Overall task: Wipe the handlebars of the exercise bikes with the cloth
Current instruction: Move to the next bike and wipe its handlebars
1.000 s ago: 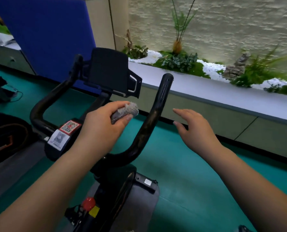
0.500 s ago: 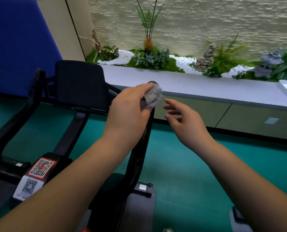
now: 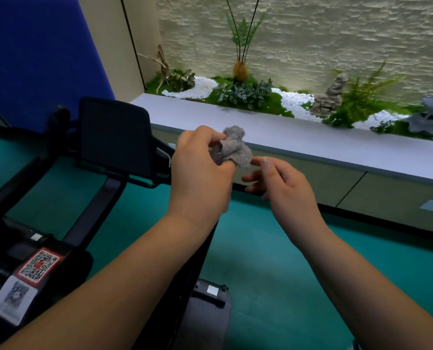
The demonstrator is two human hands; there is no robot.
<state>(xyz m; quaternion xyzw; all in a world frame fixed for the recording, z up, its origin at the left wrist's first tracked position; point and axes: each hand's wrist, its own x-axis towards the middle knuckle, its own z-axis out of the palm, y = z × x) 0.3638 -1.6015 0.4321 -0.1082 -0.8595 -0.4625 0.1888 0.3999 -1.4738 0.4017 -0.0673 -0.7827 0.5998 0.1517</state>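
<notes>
A gym or fitness room: a black exercise bike (image 3: 104, 178) with QR-code stickers (image 3: 37, 266) at lower left, teal sports flooring (image 3: 273, 261), and an indoor rock-and-fern planter (image 3: 273, 102) across the upper right.

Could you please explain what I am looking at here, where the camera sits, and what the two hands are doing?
There is no robot here: these are a person's bare arms, filmed by a wide-angle camera worn on the head, looking forward and down. The left hand grips a crumpled grey cloth, held up in the air. The right hand is beside it with relaxed fingers, one fingertip close to the cloth; I cannot tell if it touches. Below and to the left is a black exercise bike, with its dark screen, one handlebar and QR stickers. The floor is green, and behind a grey ledge are decorative plants.
</notes>
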